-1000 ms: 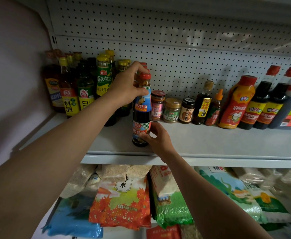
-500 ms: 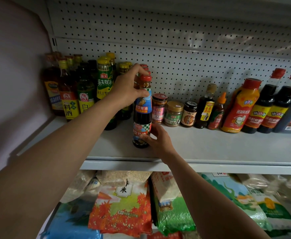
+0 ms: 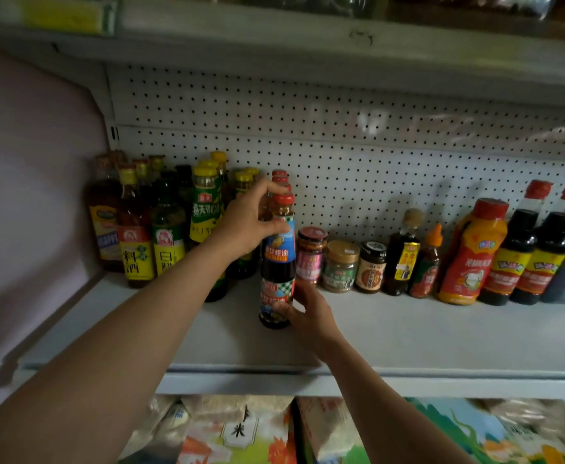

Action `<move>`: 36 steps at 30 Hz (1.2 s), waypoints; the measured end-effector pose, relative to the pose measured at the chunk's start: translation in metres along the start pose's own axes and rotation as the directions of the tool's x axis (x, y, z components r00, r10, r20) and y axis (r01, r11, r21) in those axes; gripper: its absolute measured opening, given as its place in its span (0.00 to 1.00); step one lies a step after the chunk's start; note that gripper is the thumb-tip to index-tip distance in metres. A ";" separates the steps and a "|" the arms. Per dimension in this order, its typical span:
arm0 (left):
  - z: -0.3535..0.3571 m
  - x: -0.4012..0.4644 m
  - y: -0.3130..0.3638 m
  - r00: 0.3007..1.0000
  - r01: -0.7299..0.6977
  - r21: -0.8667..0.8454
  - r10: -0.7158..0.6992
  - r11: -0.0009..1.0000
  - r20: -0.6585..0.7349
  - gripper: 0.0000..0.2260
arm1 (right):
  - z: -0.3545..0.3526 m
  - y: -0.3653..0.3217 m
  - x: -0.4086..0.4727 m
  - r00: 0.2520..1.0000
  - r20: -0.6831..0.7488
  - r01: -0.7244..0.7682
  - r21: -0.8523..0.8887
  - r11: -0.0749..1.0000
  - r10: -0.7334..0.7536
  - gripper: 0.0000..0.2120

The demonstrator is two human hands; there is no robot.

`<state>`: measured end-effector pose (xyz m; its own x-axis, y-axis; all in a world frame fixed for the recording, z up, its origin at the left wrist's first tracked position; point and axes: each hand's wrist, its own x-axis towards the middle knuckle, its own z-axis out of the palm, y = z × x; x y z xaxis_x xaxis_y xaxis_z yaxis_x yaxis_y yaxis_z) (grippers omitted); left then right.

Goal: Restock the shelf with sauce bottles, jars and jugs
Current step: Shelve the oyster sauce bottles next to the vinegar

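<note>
A dark oyster sauce bottle with a red cap and blue label stands upright on the white shelf, in front of more red-capped bottles of the same kind. My left hand grips its neck and shoulder from the left. My right hand holds its base from the right, thumb across the lower label. Tall bottles with yellow caps crowd the shelf's left end.
Right of the bottle stand three small jars, two small sauce bottles, an orange squeeze bottle and dark soy bottles. Perforated back panel behind. Another shelf hangs above. Bags of rice lie below.
The view has tilted upward, showing the upper shelf. Both hands stay on the bottle, which stands in about the same spot.
</note>
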<state>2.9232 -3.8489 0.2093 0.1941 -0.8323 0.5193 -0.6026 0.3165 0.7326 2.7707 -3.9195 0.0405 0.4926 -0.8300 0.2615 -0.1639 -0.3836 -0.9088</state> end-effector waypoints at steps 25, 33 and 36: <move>0.002 0.022 -0.019 1.000 0.012 0.029 -0.012 1.000 -0.005 0.22 | 0.003 0.009 0.028 0.999 0.041 -0.015 -0.007 1.000 0.015 0.24; 0.005 0.019 -0.020 0.999 0.026 0.034 -0.025 0.999 -0.024 0.22 | 0.005 0.001 0.022 0.996 0.013 -0.088 -0.060 0.994 0.089 0.25; 0.007 0.017 -0.018 0.999 0.021 0.047 -0.020 0.999 -0.037 0.22 | 0.005 -0.004 0.019 0.994 -0.004 -0.111 -0.106 0.988 0.111 0.26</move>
<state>2.9323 -3.8714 0.2018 0.2342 -0.8210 0.5207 -0.6340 0.2770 0.7220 2.7849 -3.9313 0.0475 0.4684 -0.8689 0.1602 -0.3072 -0.3301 -0.8925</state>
